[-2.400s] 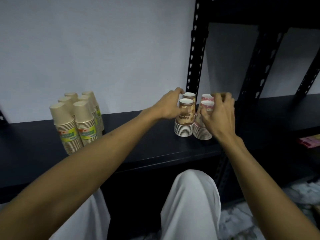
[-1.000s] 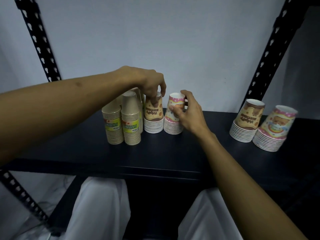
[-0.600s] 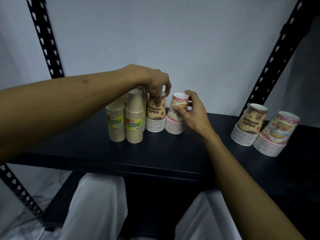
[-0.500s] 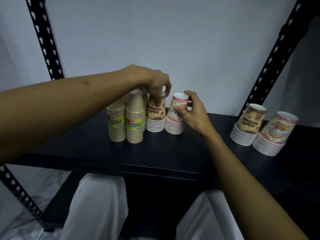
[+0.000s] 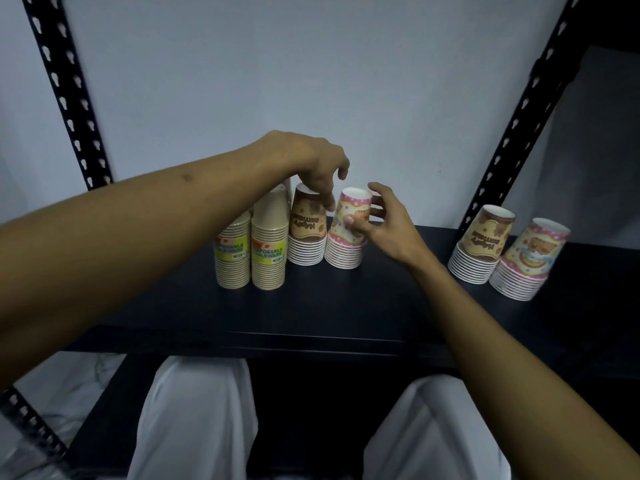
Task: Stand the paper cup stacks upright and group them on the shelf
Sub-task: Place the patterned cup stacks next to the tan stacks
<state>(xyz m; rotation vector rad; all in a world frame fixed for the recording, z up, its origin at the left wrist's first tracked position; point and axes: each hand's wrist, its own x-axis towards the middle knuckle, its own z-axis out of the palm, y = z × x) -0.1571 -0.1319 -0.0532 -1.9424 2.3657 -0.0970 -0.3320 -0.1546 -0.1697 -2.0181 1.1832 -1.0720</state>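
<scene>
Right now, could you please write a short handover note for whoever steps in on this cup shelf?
Left hand: fingertips on the top of the brown printed stack; firm grip unclear.
Right hand: thumb and fingers curled around the pink printed stack.
Both stacks stand upside down on the black shelf, beside the plain kraft stacks at the left.
Done: these stacks are grouped together.
Left: a second brown stack and a second pink stack stand apart at the right; they probably should be moved over to the group.
</scene>
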